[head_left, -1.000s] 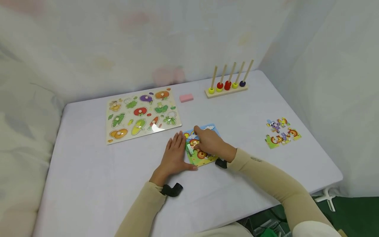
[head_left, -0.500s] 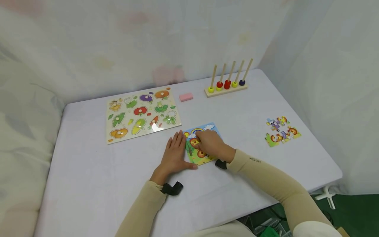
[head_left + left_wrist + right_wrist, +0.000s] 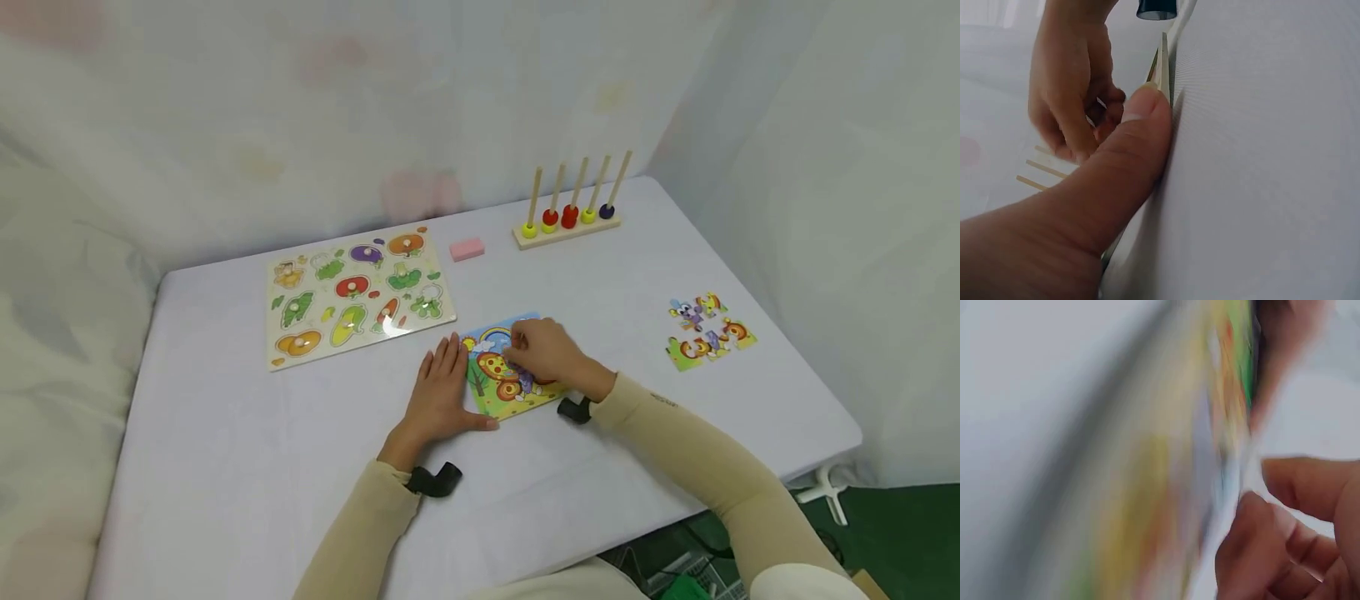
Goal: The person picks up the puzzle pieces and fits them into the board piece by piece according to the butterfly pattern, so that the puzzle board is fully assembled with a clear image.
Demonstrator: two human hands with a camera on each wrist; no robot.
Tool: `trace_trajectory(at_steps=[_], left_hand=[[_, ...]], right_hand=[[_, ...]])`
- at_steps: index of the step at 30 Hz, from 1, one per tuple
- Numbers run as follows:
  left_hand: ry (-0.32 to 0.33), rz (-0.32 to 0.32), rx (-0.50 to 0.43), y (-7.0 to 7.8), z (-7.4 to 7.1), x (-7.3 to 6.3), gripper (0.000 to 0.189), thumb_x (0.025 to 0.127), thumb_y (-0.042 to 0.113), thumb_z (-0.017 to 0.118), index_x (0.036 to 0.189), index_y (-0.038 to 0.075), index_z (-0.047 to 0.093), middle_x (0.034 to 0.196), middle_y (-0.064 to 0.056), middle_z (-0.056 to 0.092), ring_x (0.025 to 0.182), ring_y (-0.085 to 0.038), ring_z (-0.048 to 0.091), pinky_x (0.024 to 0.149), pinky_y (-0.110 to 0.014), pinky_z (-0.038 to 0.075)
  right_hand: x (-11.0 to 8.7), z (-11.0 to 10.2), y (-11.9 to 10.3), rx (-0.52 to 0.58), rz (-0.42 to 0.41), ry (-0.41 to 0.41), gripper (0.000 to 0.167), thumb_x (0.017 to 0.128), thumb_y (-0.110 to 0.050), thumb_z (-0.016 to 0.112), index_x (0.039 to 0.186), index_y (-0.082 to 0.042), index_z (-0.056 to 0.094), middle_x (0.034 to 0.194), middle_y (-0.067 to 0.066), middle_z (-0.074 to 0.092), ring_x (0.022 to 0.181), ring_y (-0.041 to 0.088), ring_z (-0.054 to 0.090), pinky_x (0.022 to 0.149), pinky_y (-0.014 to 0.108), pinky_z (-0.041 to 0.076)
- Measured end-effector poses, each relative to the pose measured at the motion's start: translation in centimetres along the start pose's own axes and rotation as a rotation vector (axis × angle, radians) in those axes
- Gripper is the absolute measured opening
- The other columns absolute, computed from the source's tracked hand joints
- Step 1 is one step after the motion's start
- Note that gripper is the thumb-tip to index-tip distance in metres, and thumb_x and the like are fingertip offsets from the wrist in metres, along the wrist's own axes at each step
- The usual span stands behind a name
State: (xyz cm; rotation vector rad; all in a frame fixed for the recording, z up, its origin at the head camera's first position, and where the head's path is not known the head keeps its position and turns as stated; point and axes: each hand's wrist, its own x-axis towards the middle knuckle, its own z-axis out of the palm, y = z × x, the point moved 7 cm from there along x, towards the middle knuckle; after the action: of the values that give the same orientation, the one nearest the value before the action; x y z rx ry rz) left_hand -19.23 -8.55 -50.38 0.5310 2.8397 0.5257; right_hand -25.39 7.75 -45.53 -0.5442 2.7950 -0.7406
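The right grip (image 3: 551,354) has been shifted rightward across the puzzle board (image 3: 507,407), with more of the printed surface left exposed than half a second earlier. The board is set on the white desk (image 3: 337,433), between the two arms. The left grip (image 3: 438,400) is laid flat along the board's left side, released, its thumb placed at the near edge. The right grip is curled over the print; whether a piece is pinched there cannot be told. The step in hand is judged to be the seating of pieces; steady bracing and careful fingertip alignment would be called for next. Loose puzzle pieces (image 3: 715,343) are seen well apart, to the right.
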Motion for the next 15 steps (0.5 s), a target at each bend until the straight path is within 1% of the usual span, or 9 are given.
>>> trace_trajectory(at_steps=[2,4,6,7,8,10,12,13,15], left_hand=[[0.003,0.002,-0.007,0.1,0.0,0.1,0.135,0.059,0.076,0.073,0.154,0.002,0.009,0.162,-0.012,-0.003,0.151,-0.028,-0.003,0.122,-0.048,0.003],[0.015,0.005,-0.020,0.0,0.0,0.1,0.135,0.059,0.075,0.073,0.154,0.002,0.010,0.162,-0.013,-0.002,0.150,-0.029,-0.003,0.121,-0.049,0.003],[0.023,-0.002,-0.028,-0.2,-0.1,-0.2,0.135,0.059,0.074,0.074,0.153,0.001,0.011,0.162,-0.014,-0.001,0.150,-0.029,-0.002,0.121,-0.050,0.003],[0.023,-0.008,-0.027,-0.4,0.0,-0.4,0.135,0.059,0.074,0.074,0.153,0.002,0.011,0.162,-0.013,-0.002,0.150,-0.029,-0.003,0.121,-0.050,0.003],[0.020,-0.014,-0.025,-0.6,0.1,-0.6,0.135,0.059,0.075,0.074,0.153,0.002,0.011,0.163,-0.013,-0.002,0.150,-0.029,-0.003,0.121,-0.050,0.003],[0.013,-0.021,-0.026,-0.9,0.4,-0.8,0.135,0.059,0.075,0.074,0.154,0.002,0.011,0.163,-0.013,-0.002,0.150,-0.029,-0.004,0.121,-0.050,0.002],[0.011,-0.015,-0.029,-0.9,0.5,-0.7,0.135,0.059,0.075,0.074,0.154,0.003,0.010,0.163,-0.012,-0.003,0.150,-0.028,-0.005,0.121,-0.049,0.002],[0.014,-0.005,-0.034,-0.7,0.5,-0.6,0.134,0.059,0.074,0.074,0.154,0.002,0.010,0.163,-0.012,-0.003,0.150,-0.028,-0.005,0.121,-0.049,0.002],[0.026,0.018,-0.047,-0.4,0.4,-0.2,0.134,0.060,0.074,0.074,0.153,0.002,0.010,0.163,-0.013,-0.002,0.150,-0.028,-0.004,0.121,-0.050,0.002]], right_hand=[[-0.4,-3.0,2.7,-0.042,0.058,0.101,0.018,0.090,-0.025,0.064,0.085,-0.008,0.065,0.073,0.004,0.064,0.062,0.017,0.057,0.056,0.029,0.046],[-0.8,-6.3,6.0,-0.122,0.135,0.189,0.020,0.091,-0.024,0.063,0.094,-0.005,0.066,0.083,0.011,0.066,0.071,0.024,0.060,0.063,0.036,0.049],[-1.5,-9.0,9.4,-0.201,0.219,0.214,0.026,0.092,-0.022,0.061,0.105,0.000,0.064,0.096,0.019,0.067,0.083,0.032,0.062,0.070,0.044,0.051],[-2.1,-10.0,11.0,-0.232,0.269,0.211,0.029,0.092,-0.021,0.061,0.110,0.001,0.063,0.102,0.022,0.066,0.089,0.036,0.062,0.073,0.048,0.051],[-2.7,-10.8,12.5,-0.256,0.321,0.187,0.033,0.091,-0.022,0.062,0.114,0.002,0.061,0.108,0.025,0.064,0.092,0.039,0.062,0.074,0.050,0.051],[-4.1,-11.6,15.4,-0.277,0.424,0.118,0.040,0.090,-0.023,0.064,0.119,0.004,0.058,0.113,0.029,0.062,0.093,0.041,0.061,0.071,0.051,0.052],[-5.5,-12.0,17.9,-0.283,0.520,0.042,0.043,0.088,-0.026,0.066,0.116,0.006,0.058,0.111,0.030,0.062,0.087,0.039,0.061,0.064,0.048,0.052],[-6.2,-12.2,18.8,-0.279,0.560,0.018,0.044,0.087,-0.027,0.068,0.113,0.007,0.059,0.109,0.030,0.062,0.084,0.038,0.061,0.061,0.046,0.051],[-7.1,-12.5,20.3,-0.272,0.604,-0.001,0.040,0.086,-0.028,0.069,0.103,0.007,0.060,0.100,0.029,0.064,0.075,0.034,0.060,0.054,0.041,0.048]])
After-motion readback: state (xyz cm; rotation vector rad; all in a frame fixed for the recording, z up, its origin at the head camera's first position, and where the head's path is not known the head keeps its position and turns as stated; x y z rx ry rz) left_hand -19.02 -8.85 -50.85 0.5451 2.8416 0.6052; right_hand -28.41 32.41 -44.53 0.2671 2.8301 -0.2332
